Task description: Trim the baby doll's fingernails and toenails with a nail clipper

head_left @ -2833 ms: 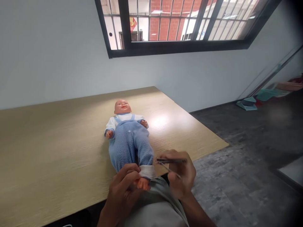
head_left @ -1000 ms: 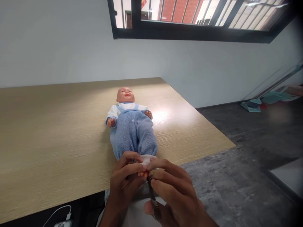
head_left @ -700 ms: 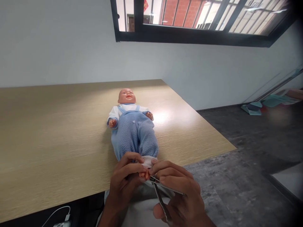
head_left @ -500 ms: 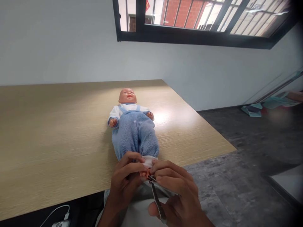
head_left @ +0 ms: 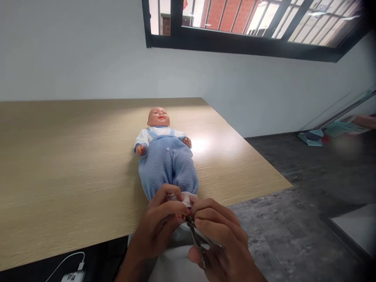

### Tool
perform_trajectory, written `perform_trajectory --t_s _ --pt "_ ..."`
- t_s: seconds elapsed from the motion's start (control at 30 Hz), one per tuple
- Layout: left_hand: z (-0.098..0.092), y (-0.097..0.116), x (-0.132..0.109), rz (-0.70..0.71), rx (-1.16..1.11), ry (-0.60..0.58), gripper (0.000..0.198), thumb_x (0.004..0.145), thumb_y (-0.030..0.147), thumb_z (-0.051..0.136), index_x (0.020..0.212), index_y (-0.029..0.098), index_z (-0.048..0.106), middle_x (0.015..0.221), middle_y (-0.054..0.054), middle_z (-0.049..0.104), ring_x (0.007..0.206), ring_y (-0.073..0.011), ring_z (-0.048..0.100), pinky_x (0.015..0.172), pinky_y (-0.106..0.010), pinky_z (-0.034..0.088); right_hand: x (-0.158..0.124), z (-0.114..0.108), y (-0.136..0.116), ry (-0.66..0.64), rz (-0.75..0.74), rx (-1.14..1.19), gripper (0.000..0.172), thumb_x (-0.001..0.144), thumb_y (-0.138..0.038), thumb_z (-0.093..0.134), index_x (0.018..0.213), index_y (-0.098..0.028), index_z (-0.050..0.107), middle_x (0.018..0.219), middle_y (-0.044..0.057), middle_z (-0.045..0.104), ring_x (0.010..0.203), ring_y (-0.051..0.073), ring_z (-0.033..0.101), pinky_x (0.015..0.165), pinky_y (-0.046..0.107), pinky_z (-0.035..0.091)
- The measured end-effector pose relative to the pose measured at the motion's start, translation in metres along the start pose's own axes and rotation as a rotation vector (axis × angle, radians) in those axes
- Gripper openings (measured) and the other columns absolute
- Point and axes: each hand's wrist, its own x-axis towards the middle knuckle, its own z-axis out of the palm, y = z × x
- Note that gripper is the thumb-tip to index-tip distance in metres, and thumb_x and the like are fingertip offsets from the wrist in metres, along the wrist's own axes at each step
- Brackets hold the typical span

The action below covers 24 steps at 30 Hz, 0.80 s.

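A baby doll (head_left: 167, 164) in blue fleece overalls and a white top lies on its back, head away from me. Its foot, below a white cuff (head_left: 187, 199), is mostly hidden behind my fingers. My left hand (head_left: 160, 219) is closed on that foot, thumb and forefinger at the toes. Metal nail clippers (head_left: 197, 241) sit in my right hand (head_left: 219, 235), between thumb and fingers, lever apart from the body. Their jaw end touches or nearly touches the toes; which, I cannot tell. My right fingertips also rest near the cuff.
The doll lies on a wooden table (head_left: 73, 164), its feet at the front edge. Below the edge at left is a white plug with a cable (head_left: 73, 275). A barred window (head_left: 229, 15) is in the wall behind. A dustpan (head_left: 311, 138) stands on the grey floor at right.
My left forefinger and thumb have shifted slightly right over the toes, covering more of the foot. The clippers and right hand have moved slightly right. The view has tilted a little.
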Motion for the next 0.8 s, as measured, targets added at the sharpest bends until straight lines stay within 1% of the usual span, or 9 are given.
perform_trajectory --t_s 0.07,0.17,0.3,0.37,0.47,0.5,0.63,0.77,0.8 --pt "0.001 0.000 0.000 -0.007 -0.005 0.010 0.015 0.108 0.027 0.053 0.111 0.022 0.067 0.114 -0.007 0.052 0.105 -0.0170 0.056 0.093 -0.027 0.049 -0.001 -0.001 -0.001 -0.007 -0.002 -0.015 0.022 0.105 -0.034 0.059 0.117 -0.016 0.058 0.088 0.007 0.070 0.092 0.022 0.071 0.089 0.042 0.064" --pt "0.002 0.000 -0.001 -0.010 0.001 0.019 0.014 0.107 0.027 0.054 0.111 0.022 0.067 0.113 -0.007 0.053 0.105 -0.0176 0.056 0.091 -0.027 0.050 0.003 -0.003 -0.005 -0.023 -0.005 -0.057 0.027 0.104 -0.040 0.061 0.115 -0.016 0.058 0.089 0.007 0.071 0.095 0.023 0.072 0.088 0.039 0.064" --pt "0.003 -0.002 -0.003 -0.016 -0.001 0.031 0.013 0.106 0.023 0.054 0.112 0.024 0.066 0.113 -0.006 0.053 0.103 -0.0173 0.056 0.091 -0.027 0.050 0.017 -0.007 -0.014 -0.084 0.017 -0.152 0.015 0.108 -0.031 0.052 0.102 -0.019 0.059 0.081 0.004 0.070 0.088 0.019 0.072 0.084 0.033 0.062" --pt "0.003 -0.002 -0.003 -0.022 -0.003 0.035 0.013 0.106 0.023 0.055 0.111 0.024 0.067 0.113 -0.006 0.053 0.103 -0.0180 0.056 0.092 -0.028 0.050 0.024 -0.009 -0.016 -0.127 0.027 -0.193 0.019 0.108 -0.033 0.052 0.095 -0.020 0.058 0.078 0.002 0.069 0.081 0.018 0.071 0.077 0.031 0.060" --pt "0.003 -0.003 -0.004 -0.038 -0.001 0.035 0.011 0.105 0.024 0.057 0.110 0.023 0.067 0.113 -0.007 0.053 0.102 -0.0195 0.056 0.092 -0.030 0.051 0.033 -0.011 -0.018 -0.190 0.058 -0.216 0.030 0.108 -0.046 0.052 0.090 -0.021 0.055 0.075 0.000 0.068 0.073 0.017 0.068 0.071 0.030 0.057" --pt "0.003 -0.003 -0.005 -0.047 -0.004 0.034 0.011 0.104 0.025 0.058 0.110 0.023 0.067 0.113 -0.007 0.053 0.102 -0.0198 0.056 0.092 -0.031 0.051 0.035 -0.012 -0.018 -0.212 0.067 -0.220 0.031 0.108 -0.046 0.051 0.090 -0.022 0.055 0.075 0.000 0.068 0.072 0.017 0.068 0.071 0.030 0.056" --pt "0.003 -0.006 -0.007 -0.071 -0.011 0.044 0.012 0.102 0.025 0.059 0.112 0.025 0.067 0.112 -0.006 0.053 0.100 -0.0208 0.056 0.090 -0.032 0.052 0.040 -0.016 -0.020 -0.290 0.075 -0.223 0.027 0.111 -0.037 0.045 0.091 -0.022 0.055 0.080 0.001 0.072 0.077 0.017 0.070 0.075 0.030 0.055" --pt "0.003 -0.007 -0.007 -0.075 -0.002 0.052 0.012 0.102 0.025 0.059 0.111 0.025 0.067 0.111 -0.006 0.053 0.099 -0.0213 0.057 0.090 -0.033 0.052 0.044 -0.018 -0.023 -0.324 0.092 -0.222 0.034 0.111 -0.048 0.044 0.093 -0.022 0.056 0.082 0.001 0.072 0.078 0.018 0.071 0.075 0.030 0.052" --pt "0.003 -0.006 -0.007 -0.079 -0.008 0.053 0.012 0.102 0.025 0.059 0.111 0.025 0.067 0.111 -0.006 0.053 0.099 -0.0215 0.057 0.090 -0.033 0.052 0.045 -0.018 -0.023 -0.332 0.095 -0.209 0.035 0.111 -0.048 0.043 0.092 -0.022 0.056 0.082 0.001 0.072 0.077 0.017 0.070 0.074 0.029 0.051"
